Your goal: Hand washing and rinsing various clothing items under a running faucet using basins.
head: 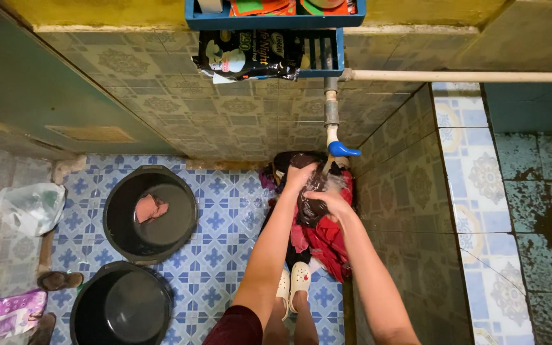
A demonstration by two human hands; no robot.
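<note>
Both hands, left hand [301, 174] and right hand [330, 203], were clamped on a dark wet garment [311, 206], rinsed beneath the blue plastic tap [342, 151]; wringing was judged next.

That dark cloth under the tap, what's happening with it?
A person is holding a dark wet cloth under a blue-handled tap, with water running over it. The left hand grips its upper end and the right hand its middle. Below lies a heap of red laundry. Two black buckets stand on the blue tiled floor.
</note>
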